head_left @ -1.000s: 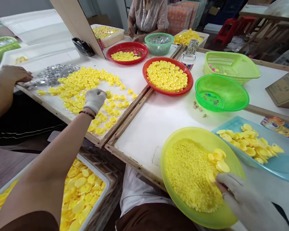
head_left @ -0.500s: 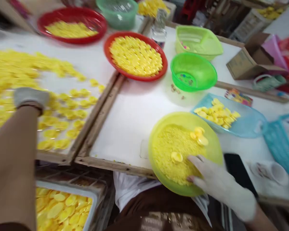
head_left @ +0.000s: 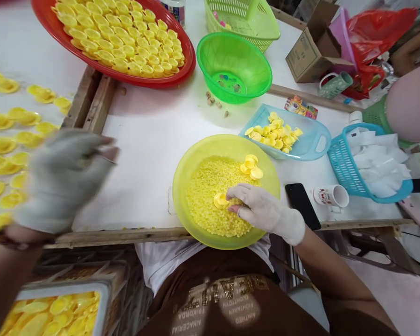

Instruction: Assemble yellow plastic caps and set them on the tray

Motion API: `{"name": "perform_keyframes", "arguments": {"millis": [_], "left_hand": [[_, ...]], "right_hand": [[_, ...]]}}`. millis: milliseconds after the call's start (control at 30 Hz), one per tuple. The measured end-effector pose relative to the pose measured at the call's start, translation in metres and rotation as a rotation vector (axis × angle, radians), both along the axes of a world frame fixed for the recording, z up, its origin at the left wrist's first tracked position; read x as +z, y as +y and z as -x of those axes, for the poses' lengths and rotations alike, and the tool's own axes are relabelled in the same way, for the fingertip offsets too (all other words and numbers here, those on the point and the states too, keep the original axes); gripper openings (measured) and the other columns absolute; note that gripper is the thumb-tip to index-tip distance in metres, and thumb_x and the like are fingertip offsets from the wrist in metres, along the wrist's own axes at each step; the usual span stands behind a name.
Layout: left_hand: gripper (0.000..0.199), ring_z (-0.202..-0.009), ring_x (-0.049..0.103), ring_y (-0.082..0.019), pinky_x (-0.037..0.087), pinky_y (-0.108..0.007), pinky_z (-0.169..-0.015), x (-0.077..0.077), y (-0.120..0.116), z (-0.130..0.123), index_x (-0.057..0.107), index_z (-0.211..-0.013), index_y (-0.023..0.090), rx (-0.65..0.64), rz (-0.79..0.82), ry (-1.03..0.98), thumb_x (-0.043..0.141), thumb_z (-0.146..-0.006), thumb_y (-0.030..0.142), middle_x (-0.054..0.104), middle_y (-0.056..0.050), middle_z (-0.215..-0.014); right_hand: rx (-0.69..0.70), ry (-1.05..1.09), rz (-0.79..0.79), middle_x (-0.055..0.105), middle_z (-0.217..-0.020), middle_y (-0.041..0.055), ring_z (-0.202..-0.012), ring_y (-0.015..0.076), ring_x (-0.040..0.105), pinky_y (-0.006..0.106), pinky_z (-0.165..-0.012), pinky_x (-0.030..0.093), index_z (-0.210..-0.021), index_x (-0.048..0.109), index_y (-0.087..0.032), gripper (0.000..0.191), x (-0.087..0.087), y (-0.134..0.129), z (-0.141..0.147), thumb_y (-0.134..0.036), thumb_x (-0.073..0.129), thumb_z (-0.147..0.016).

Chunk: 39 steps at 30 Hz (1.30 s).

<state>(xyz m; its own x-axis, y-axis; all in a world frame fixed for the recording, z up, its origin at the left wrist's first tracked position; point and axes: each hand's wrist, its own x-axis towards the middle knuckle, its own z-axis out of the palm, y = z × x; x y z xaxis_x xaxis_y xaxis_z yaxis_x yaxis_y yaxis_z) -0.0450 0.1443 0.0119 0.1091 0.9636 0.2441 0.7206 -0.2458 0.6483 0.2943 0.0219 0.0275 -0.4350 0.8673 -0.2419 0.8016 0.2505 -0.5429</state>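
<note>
In the head view, the right hand [head_left: 262, 210] curls over the yellow bowl [head_left: 182, 186], its fingertips at the edge of a round yellow piece [head_left: 220, 200] lying above the yellow pellets [head_left: 210, 182]; whether they pinch it, I cannot tell. The left hand [head_left: 68, 179], blurred above the tabletop [head_left: 140, 177], has fingers and thumb close together, any contents unclear. The piece looks like thin, glossy plastic: probably light, fairly stiff and a little slippery, best taken by its rim.
</note>
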Motion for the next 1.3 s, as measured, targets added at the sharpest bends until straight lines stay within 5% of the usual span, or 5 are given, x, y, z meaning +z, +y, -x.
{"name": "perform_keyframes", "arguments": {"millis": [167, 300, 733, 1033, 1300], "left_hand": [[0.025, -0.097, 0.064, -0.023, 0.052, -0.039, -0.089, -0.015, -0.057, -0.082, 0.071, -0.105, 0.02, -0.579, -0.057, 0.044, 0.056, -0.094, 0.037, 0.068, -0.01, -0.11], [0.027, -0.094, 0.062, -0.03, 0.048, -0.046, -0.084, -0.015, -0.072, -0.131, 0.069, -0.107, 0.017, -0.718, 0.032, 0.348, 0.061, -0.089, 0.036, 0.066, -0.013, -0.107], [0.037, -0.097, 0.066, -0.019, 0.055, -0.031, -0.087, -0.018, -0.081, -0.138, 0.061, -0.119, 0.019, -0.402, 0.355, -0.493, 0.069, -0.089, 0.039, 0.068, -0.008, -0.117], [0.023, -0.093, 0.064, -0.016, 0.054, -0.029, -0.084, -0.027, -0.08, -0.141, 0.058, -0.109, 0.018, -0.503, -0.026, -0.2, 0.066, -0.087, 0.017, 0.067, -0.005, -0.107], [0.027, -0.096, 0.066, -0.018, 0.055, -0.031, -0.085, -0.023, -0.081, -0.134, 0.059, -0.111, 0.017, -0.462, -0.081, -0.234, 0.071, -0.09, 0.029, 0.067, -0.007, -0.109]], "right_hand": [[0.01, -0.066, -0.054, 0.063, -0.103, 0.0061, -0.098, 0.0206, 0.059, 0.035, -0.089, 0.048, -0.105, 0.058, -0.018, 0.015, -0.001, 0.006, 0.005, -0.011, 0.05, -0.095], [-0.046, -0.048, -0.052, 0.064, -0.108, 0.0057, -0.1, 0.0204, 0.059, 0.036, -0.091, 0.048, -0.108, 0.057, -0.02, 0.017, -0.005, -0.006, -0.017, -0.011, 0.051, -0.094], [0.109, -0.184, 0.046, 0.063, -0.092, 0.0037, -0.078, 0.0162, 0.058, 0.031, -0.071, 0.046, -0.098, 0.061, -0.018, 0.01, -0.017, -0.019, -0.014, -0.019, 0.051, -0.097], [-0.002, 0.269, -0.303, 0.066, -0.102, 0.0047, -0.098, 0.018, 0.061, 0.034, -0.089, 0.05, -0.105, 0.06, -0.021, 0.013, 0.014, 0.003, -0.014, -0.016, 0.051, -0.098], [-0.03, 0.055, -0.252, 0.068, -0.103, 0.0043, -0.096, 0.0192, 0.064, 0.035, -0.086, 0.052, -0.109, 0.06, -0.022, 0.018, 0.012, -0.005, -0.025, -0.016, 0.047, -0.099]]}}
